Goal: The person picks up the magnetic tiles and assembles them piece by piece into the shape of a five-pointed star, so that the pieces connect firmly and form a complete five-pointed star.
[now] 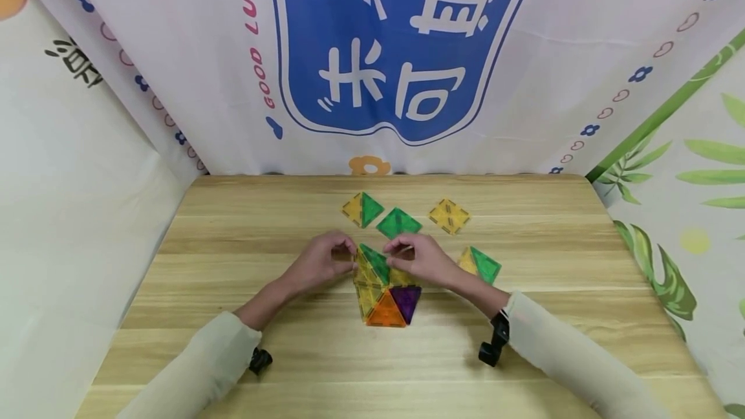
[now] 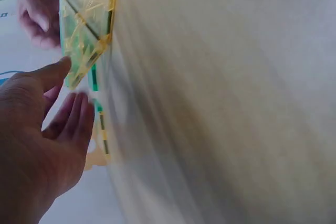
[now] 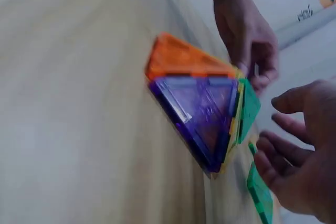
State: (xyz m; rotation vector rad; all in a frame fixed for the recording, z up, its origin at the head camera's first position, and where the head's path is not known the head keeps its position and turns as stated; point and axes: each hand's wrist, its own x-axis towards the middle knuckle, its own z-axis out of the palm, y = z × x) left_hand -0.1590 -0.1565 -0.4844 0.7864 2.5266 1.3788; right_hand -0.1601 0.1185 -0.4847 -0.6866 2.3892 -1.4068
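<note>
A small raised structure of translucent magnetic tiles stands in the middle of the table. In the head view its orange tile (image 1: 386,310) and purple tile (image 1: 405,301) face me, with yellow tiles (image 1: 368,296) on the left and a green tile (image 1: 377,265) on top. My left hand (image 1: 326,257) is at its left side; in the left wrist view the thumb (image 2: 60,72) comes right up to the yellow corner, fingers spread below. Opposite, my right hand (image 1: 427,260) is beside the green tile. Its fingers (image 3: 283,156) are apart and hold nothing in the right wrist view.
Behind the structure lie a yellow-green tile pair (image 1: 362,209), a green pair (image 1: 399,222) and a yellow pair (image 1: 449,215). Another yellow-green pair (image 1: 480,265) lies by my right wrist. A printed cloth (image 1: 553,83) hangs at the table's far edge.
</note>
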